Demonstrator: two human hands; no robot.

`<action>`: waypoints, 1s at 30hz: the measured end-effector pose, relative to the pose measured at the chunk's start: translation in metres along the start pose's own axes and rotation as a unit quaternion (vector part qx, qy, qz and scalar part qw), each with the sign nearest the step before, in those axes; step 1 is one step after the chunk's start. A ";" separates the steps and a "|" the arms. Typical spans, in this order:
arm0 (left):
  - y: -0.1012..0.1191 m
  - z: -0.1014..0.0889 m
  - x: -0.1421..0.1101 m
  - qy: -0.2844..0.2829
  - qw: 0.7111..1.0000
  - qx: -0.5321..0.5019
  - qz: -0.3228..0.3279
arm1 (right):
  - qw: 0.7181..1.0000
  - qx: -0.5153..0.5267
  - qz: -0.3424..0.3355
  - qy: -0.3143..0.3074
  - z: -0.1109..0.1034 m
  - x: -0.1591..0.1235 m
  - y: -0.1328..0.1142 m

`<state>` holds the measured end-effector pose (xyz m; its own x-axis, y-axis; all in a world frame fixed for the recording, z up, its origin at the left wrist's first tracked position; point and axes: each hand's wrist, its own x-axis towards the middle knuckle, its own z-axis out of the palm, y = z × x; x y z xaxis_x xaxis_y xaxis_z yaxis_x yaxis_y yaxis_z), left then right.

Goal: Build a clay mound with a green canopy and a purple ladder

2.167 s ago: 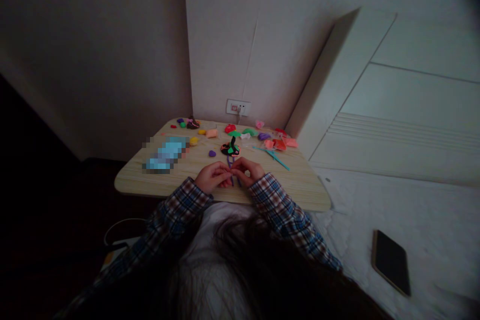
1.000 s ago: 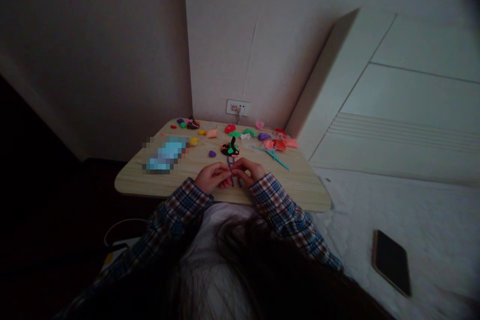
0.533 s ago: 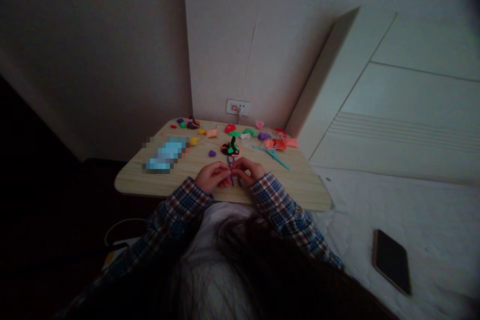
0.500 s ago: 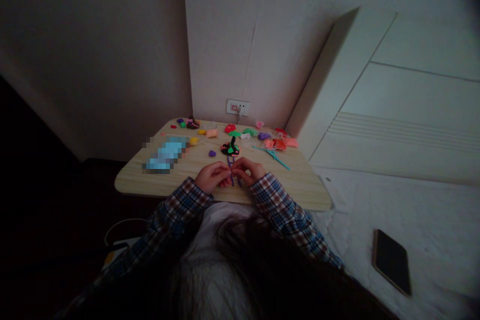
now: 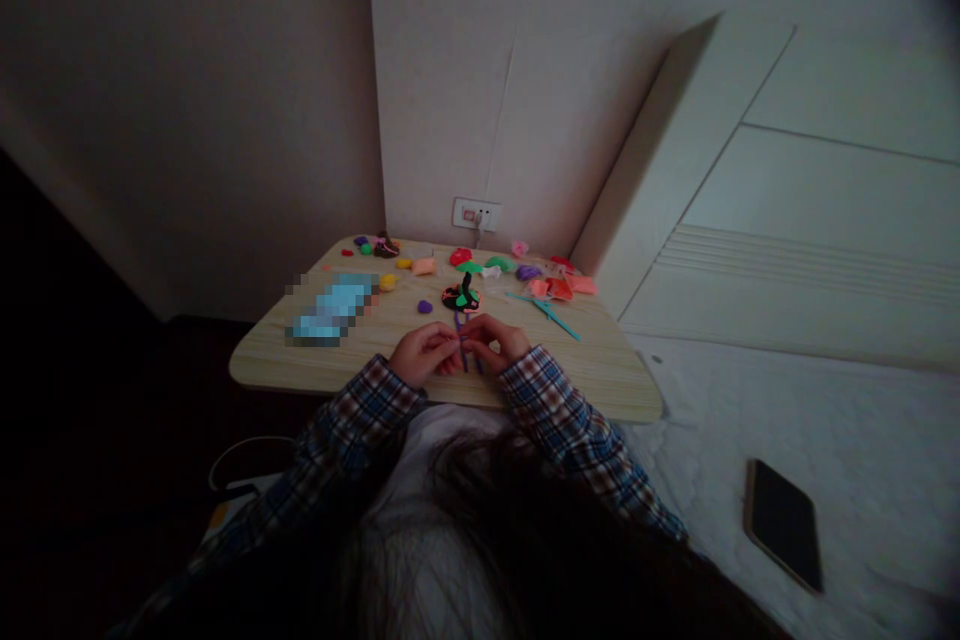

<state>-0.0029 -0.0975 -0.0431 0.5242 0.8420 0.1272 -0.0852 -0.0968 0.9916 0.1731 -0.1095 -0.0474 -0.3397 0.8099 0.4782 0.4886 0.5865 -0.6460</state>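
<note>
Two thin purple clay strips [image 5: 464,363] run toward me from a small black hat-shaped clay piece [image 5: 452,299] with green and pink bits on it. My left hand [image 5: 426,354] is closed, its thumb and fingers pinched at the left strip. From the other side my right hand [image 5: 501,341] pinches at the same strip, and the fingertips of both hands meet there. The fingers hide part of the strips, and whatever else is between them cannot be made out. A purple clay lump [image 5: 425,307] lies just beyond my left hand.
On the wooden table [image 5: 600,375] lie several clay lumps and packets, a yellow lump [image 5: 387,283], a brown clay piece [image 5: 386,246], turquoise tools [image 5: 556,317] and a blurred-out phone-like screen [image 5: 335,308]. A dark phone [image 5: 784,523] rests on the bed at right.
My right fingertips have shifted very slightly left along the purple strip. My left hand and the things on the table look the same.
</note>
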 end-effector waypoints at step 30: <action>0.002 0.001 0.000 0.065 0.997 -0.015 0.029 | 0.998 -0.052 0.022 -0.033 0.001 0.001 0.000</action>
<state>-0.0025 -0.0983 -0.0415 0.4039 0.8970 0.1794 -0.1389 -0.1337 0.9812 0.1722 -0.1087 -0.0478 -0.3655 0.8363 0.4085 0.5833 0.5479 -0.5997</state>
